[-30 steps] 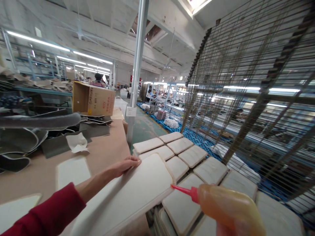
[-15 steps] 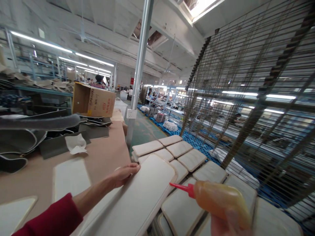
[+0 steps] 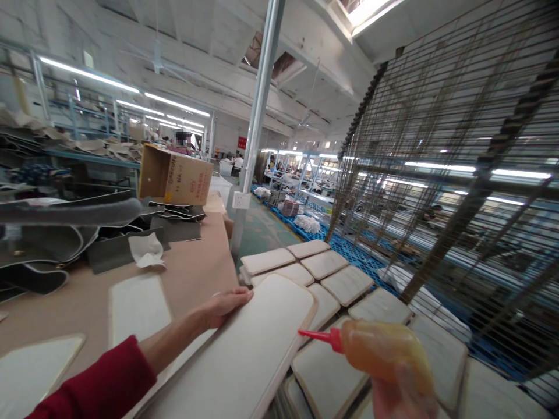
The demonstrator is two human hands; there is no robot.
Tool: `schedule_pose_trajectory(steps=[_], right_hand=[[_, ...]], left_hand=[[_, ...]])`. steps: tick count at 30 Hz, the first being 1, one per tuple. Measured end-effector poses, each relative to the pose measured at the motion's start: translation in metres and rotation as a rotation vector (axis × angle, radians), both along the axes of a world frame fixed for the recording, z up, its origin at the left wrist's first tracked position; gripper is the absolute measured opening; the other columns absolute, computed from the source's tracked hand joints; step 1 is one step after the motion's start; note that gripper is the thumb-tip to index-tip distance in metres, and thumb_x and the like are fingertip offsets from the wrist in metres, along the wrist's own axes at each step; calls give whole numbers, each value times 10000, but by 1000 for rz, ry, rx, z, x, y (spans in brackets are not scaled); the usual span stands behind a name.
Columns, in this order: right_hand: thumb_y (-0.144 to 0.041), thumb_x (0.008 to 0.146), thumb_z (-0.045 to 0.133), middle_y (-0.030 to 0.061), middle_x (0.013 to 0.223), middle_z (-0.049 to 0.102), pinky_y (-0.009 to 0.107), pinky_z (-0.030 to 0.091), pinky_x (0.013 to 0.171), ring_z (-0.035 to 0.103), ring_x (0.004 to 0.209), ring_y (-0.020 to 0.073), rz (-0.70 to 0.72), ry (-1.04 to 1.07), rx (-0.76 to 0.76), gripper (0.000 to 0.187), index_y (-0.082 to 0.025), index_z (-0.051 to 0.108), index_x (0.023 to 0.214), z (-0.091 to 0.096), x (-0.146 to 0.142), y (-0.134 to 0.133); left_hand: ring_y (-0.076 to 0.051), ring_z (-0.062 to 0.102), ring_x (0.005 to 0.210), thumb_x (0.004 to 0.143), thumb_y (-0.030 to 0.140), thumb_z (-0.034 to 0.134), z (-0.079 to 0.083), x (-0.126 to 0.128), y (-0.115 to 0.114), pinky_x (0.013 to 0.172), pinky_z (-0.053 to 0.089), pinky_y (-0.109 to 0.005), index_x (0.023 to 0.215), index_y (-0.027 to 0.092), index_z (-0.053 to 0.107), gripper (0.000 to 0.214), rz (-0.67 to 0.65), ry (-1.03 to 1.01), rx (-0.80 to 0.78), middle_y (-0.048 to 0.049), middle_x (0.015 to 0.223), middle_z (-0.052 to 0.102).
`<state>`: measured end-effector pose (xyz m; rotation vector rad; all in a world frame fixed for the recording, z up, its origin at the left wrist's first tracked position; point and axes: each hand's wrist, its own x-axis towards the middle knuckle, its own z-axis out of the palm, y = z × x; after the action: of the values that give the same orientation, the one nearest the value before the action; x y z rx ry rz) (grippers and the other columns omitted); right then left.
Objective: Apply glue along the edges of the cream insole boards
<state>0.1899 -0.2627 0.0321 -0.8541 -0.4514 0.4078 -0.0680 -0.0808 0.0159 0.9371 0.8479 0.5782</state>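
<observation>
My left hand [image 3: 229, 305] grips the far left edge of a large white panel [image 3: 244, 349] with rounded corners, held tilted in front of me. In my right hand [image 3: 402, 396] is a squeeze bottle [image 3: 388, 352] of amber liquid, lying nearly level. Its red nozzle [image 3: 317, 335] points left, with the tip at the panel's right edge; whether it touches I cannot tell. Beneath and beyond the panel, several similar white panels [image 3: 347, 285] lie in stacks. More white panels [image 3: 140, 305] rest on the brown table to the left.
The brown table [image 3: 205, 250] holds dark grey sheets [image 3: 126, 250], a crumpled white piece [image 3: 147, 250] and a cardboard box [image 3: 187, 177]. A metal post [image 3: 257, 116] with a socket stands behind. On the right a tall wire rack [image 3: 437, 145] leans over blue pallets [image 3: 367, 262]. Distant people sit working.
The bottle's nozzle has moved slightly down along the panel's right edge, towards me. My left hand keeps its hold. The whole view has shifted a little.
</observation>
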Motion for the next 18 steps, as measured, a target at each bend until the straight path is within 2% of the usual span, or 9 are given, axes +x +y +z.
schedule_pose_trajectory(steps=[3, 7, 14, 18], right_hand=[[-506, 369, 891, 115, 915, 704, 344, 595, 658, 677, 826, 320, -11, 105, -40, 661, -157, 689, 892, 13, -9, -1], [-535, 314, 886, 104, 889, 705, 352, 595, 673, 677, 834, 323, 10, 121, -65, 690, -167, 686, 863, 23, -17, -3], [-578, 336, 878, 119, 943, 707, 395, 586, 755, 666, 898, 348, 58, 83, -100, 728, -188, 685, 920, 10, -13, -8], [-550, 541, 823, 158, 1061, 683, 465, 559, 833, 628, 1008, 383, 209, 22, -107, 646, -184, 668, 1050, -11, 5, -11]], left_hand=[[-134, 589, 523, 373, 543, 885, -1, -1, 0, 504, 459, -238, 739, 182, 532, 624, -1, -13, -3, 24, 603, 653], [-127, 588, 524, 390, 529, 886, 0, -2, -1, 520, 473, -243, 740, 182, 532, 607, -4, -30, -5, 28, 607, 651], [-128, 582, 536, 312, 542, 897, 2, -2, -1, 529, 484, -250, 748, 187, 536, 668, 26, 10, -17, 27, 611, 650], [-138, 594, 550, 337, 542, 894, 1, 0, 3, 536, 489, -258, 766, 183, 552, 656, -4, -3, -7, 15, 635, 663]])
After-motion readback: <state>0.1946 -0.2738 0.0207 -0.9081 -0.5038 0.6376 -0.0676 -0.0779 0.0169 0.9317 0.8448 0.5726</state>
